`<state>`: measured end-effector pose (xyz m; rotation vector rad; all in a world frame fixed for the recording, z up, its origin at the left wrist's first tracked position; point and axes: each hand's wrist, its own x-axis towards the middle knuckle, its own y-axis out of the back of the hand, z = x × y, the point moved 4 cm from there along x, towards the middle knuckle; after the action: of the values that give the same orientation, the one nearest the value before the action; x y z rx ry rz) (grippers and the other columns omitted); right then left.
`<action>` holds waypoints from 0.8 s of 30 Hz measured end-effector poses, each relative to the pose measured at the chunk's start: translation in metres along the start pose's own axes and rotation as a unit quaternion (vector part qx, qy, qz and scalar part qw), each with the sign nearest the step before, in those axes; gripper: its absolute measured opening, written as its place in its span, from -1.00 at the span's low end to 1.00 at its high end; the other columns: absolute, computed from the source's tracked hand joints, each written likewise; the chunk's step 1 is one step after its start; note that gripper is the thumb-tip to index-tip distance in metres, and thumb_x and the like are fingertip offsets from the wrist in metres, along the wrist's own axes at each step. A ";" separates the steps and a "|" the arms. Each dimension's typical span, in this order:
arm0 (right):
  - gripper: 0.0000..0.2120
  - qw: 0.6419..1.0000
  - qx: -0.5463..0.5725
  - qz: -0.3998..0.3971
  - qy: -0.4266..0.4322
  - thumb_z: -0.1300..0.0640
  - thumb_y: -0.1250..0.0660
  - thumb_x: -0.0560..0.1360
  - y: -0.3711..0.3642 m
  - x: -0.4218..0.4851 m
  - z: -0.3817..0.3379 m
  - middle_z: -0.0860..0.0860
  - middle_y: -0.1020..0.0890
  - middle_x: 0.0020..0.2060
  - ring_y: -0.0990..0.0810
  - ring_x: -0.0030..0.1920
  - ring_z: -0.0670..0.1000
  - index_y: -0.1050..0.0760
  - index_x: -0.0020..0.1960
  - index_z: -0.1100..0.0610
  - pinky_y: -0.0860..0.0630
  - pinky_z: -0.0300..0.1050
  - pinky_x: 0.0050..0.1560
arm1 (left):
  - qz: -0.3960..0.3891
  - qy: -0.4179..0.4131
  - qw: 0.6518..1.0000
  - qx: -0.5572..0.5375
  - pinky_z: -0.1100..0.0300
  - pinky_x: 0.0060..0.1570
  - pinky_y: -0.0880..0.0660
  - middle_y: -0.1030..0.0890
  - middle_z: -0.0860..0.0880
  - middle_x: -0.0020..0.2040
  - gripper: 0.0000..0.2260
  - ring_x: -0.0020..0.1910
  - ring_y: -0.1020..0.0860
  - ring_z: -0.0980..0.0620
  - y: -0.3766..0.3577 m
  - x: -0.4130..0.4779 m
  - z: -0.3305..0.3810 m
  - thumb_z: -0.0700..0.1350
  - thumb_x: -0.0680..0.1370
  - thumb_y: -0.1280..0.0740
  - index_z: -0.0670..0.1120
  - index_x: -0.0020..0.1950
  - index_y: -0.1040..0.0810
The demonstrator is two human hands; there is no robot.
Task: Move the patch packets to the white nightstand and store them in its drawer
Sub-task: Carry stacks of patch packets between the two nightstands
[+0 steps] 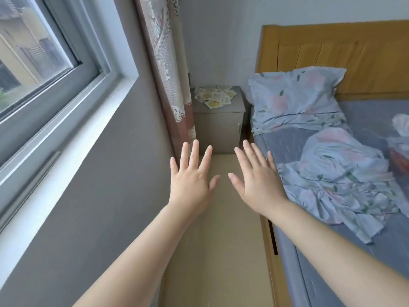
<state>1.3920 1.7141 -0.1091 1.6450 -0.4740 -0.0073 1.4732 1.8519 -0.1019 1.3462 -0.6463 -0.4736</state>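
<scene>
head view: both hands are held out flat with fingers spread, the left hand (192, 177) and right hand (257, 180) gripping nothing. the packets (214, 95) lie in a loose heap on a grey cabinet (219, 127) at 12 o'clock, in the corner between curtain (170, 85) and bed (354, 173), well apart from the hands. no white nightstand is in sight. i judge this the approach, before any pickup: next, step to the heap and gather it.

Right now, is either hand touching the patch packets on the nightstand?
Apart. The head view shows the left hand and right hand spread open and empty, well short of the patch packets on the nightstand.
</scene>
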 end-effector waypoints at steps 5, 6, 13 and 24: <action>-0.30 1.000 -0.013 -0.010 -0.021 -0.24 0.18 0.52 -0.038 0.131 0.035 0.12 -0.14 0.53 -0.11 0.52 0.13 -0.18 0.51 0.13 -0.05 0.21 0.45 | -0.004 -0.023 1.000 -0.009 -0.14 0.47 0.10 0.17 -0.07 0.58 -0.37 0.54 0.24 -0.12 -0.037 0.134 -0.034 0.20 0.61 -0.07 0.06 0.58 0.13; -0.30 0.999 -0.016 -0.010 -0.027 -0.24 0.18 0.52 -0.045 0.159 0.043 0.12 -0.14 0.52 -0.11 0.52 0.14 -0.18 0.51 0.13 -0.06 0.22 0.45 | -0.008 -0.029 0.999 -0.010 -0.13 0.47 0.10 0.18 -0.08 0.58 -0.37 0.54 0.24 -0.12 -0.046 0.164 -0.041 0.20 0.61 -0.06 0.06 0.58 0.14; -0.24 0.995 -0.044 -0.011 -0.091 -0.27 0.28 0.48 -0.076 0.336 0.104 0.10 -0.07 0.54 -0.04 0.53 0.11 -0.10 0.54 0.10 0.01 0.19 0.47 | -0.024 -0.102 0.994 0.019 -0.12 0.48 0.10 0.20 -0.10 0.58 -0.37 0.54 0.25 -0.14 -0.076 0.377 -0.064 0.20 0.62 -0.04 0.04 0.57 0.18; -0.21 0.989 -0.064 -0.026 -0.130 -0.27 0.35 0.44 -0.134 0.560 0.261 0.08 -0.03 0.55 -0.01 0.54 0.09 -0.04 0.55 0.10 0.04 0.15 0.48 | -0.016 -0.103 0.994 0.016 -0.16 0.47 0.14 0.25 -0.10 0.57 -0.39 0.53 0.29 -0.15 -0.140 0.658 -0.034 0.20 0.62 0.03 0.04 0.57 0.22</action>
<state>1.8703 1.3009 -0.1225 1.5361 -0.6157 -0.2881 1.9895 1.4214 -0.1419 1.3495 -0.8047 -0.6363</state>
